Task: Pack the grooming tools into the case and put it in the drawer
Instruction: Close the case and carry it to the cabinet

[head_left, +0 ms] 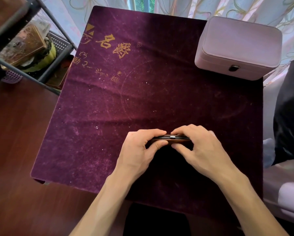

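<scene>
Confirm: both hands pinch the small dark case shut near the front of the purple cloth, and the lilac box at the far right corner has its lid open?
Not quite. In the head view the lilac box has its lid closed. The rest holds: the left hand and right hand both pinch the small dark case near the front of the purple cloth.

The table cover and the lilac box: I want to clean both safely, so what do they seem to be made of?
The table cover looks like deep purple velvet or a similar napped cloth: matte, with pale rub marks, creases and printed gold characters. The lilac box seems covered in smooth faux leather or fine matte fabric, with a stitched-looking seam round the lid and a small dark clasp; which of the two cannot be told.
</scene>
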{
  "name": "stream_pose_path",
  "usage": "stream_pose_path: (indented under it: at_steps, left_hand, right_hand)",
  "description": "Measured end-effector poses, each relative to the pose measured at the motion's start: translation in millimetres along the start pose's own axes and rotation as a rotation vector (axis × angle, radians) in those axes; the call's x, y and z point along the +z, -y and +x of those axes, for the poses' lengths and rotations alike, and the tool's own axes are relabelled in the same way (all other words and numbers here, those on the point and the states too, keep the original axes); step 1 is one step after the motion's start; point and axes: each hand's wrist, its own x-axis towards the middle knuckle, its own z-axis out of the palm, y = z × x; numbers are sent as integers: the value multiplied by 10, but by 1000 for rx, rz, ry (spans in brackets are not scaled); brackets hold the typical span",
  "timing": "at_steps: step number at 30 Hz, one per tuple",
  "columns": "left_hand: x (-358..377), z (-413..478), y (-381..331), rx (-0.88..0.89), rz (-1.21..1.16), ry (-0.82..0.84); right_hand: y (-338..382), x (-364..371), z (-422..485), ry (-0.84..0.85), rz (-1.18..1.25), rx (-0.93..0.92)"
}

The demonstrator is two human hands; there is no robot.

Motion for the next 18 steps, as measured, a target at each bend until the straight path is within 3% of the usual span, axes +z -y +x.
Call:
stream_pose_path:
  at_steps: [3, 6, 13, 18]
  left_hand:
    - [-61, -1, -76, -87, -23, 79]
    - [-159, -18, -213, -257, -23, 167]
    - [-701, -876, -513, -633, -163, 249]
    - [-1310, -1870, -688, -806, -155, 328]
  right_hand:
    - [133, 82, 178, 117, -299, -86]
    - [244, 79, 212, 183, -370, -35]
    - [544, -335, -790, 144, 111, 420]
    - [811, -789, -1919, 45, 282, 633]
